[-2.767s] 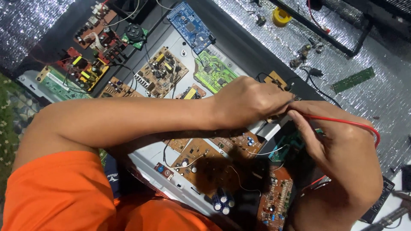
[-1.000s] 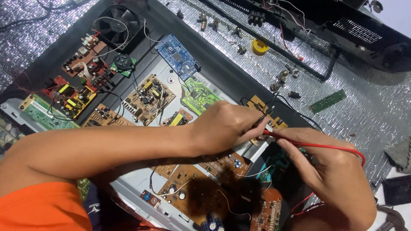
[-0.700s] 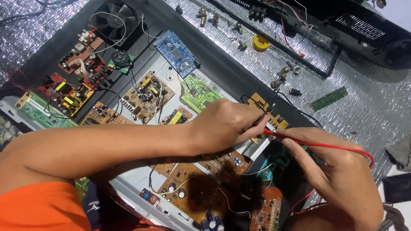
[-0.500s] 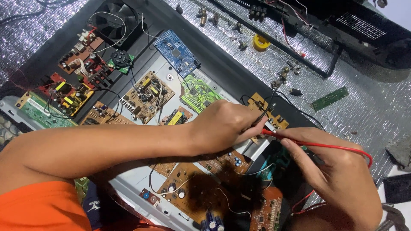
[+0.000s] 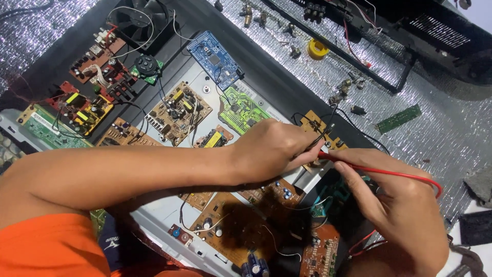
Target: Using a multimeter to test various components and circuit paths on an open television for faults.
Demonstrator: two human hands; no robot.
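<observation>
At the far left a red circuit board (image 5: 82, 110) sits beside a brown board (image 5: 179, 110), with a blue board (image 5: 215, 59) and a green board (image 5: 241, 109) further along. The left hand (image 5: 269, 149) is clenched around a black probe wire (image 5: 323, 131), over a small tan board (image 5: 320, 128). Just beside it, the right hand (image 5: 400, 205) pinches a red probe (image 5: 379, 170), its tip near the left fingers.
</observation>
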